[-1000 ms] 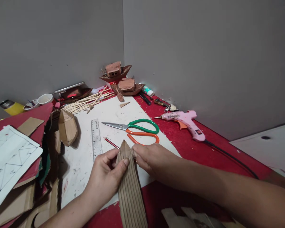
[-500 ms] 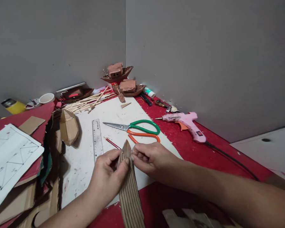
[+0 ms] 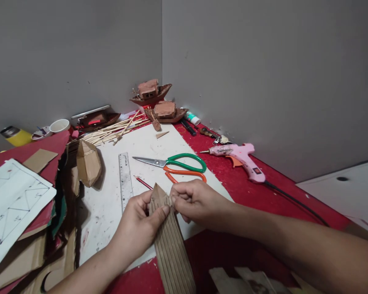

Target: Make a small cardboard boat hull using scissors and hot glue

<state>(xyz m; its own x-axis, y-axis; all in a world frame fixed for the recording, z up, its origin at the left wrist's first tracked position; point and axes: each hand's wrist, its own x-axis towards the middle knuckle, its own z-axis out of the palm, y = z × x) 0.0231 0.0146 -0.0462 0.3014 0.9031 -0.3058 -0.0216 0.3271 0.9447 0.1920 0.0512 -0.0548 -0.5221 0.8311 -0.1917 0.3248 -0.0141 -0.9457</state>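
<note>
1. Head view, hands: The left hand (image 3: 136,228) grips a ribbed cardboard strip (image 3: 173,255) close to its pointed end, thumb laid across the ridges. The right hand (image 3: 199,202) has its thumb and fingers drawn together at the strip's right edge, just below the point; whether they nip the card or only press it, I cannot tell.
2. Head view, the work: The strip slants over the near edge of a white sheet (image 3: 102,216) and the red bench (image 3: 141,281). The left hand seems to steady it while the right works the edge — close work that calls for a firm hold.
3. Head view, nearby: Scissors (image 3: 158,163) lie just beyond, their orange handle partly behind the right hand. A pencil (image 3: 143,182) runs toward the strip's tip, and a ruler (image 3: 125,175) reaches down to the left hand, both close enough to get bumped.
4. Head view, farther out: A pink glue gun (image 3: 242,156) rests on the right, an open folded cardboard shape (image 3: 88,165) on the left, and small model boats (image 3: 165,111) sit at the back beside thin sticks (image 3: 108,135).
</note>
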